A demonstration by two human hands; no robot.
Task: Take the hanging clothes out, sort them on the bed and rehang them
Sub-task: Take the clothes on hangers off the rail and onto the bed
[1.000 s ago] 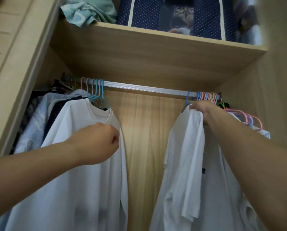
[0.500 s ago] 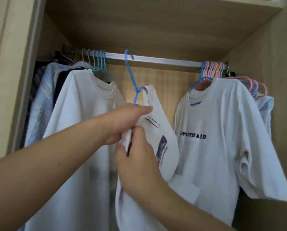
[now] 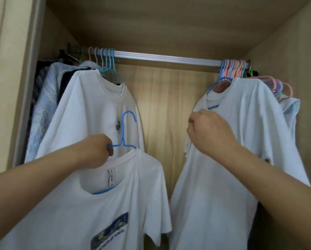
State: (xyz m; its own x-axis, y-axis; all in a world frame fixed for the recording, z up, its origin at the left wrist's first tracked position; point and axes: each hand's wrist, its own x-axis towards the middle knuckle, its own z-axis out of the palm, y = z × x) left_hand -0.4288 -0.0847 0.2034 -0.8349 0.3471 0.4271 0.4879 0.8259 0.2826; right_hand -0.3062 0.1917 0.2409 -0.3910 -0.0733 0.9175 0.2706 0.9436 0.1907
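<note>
My left hand (image 3: 95, 150) grips the shoulder of a blue hanger (image 3: 123, 139) that carries a white T-shirt with a dark print (image 3: 115, 204). The hanger's hook is off the rail (image 3: 169, 58) and hangs free well below it. My right hand (image 3: 208, 132) is raised with its fingers curled shut, against the left shoulder of a white T-shirt (image 3: 250, 132) that hangs at the rail's right end. I cannot tell whether it pinches the fabric. Another white T-shirt (image 3: 89, 105) hangs at the left.
Dark and pale blue garments (image 3: 43, 109) crowd the far left of the wardrobe. A bunch of blue and pink hangers (image 3: 232, 67) sits at the rail's right end, with more pink ones (image 3: 281, 85) behind. The wooden back panel (image 3: 165, 114) shows between the two groups.
The printed T-shirt on its blue hanger has come down and left, now held by my left hand alone. My right hand has let go of it and moved up to the right-hand T-shirt.
</note>
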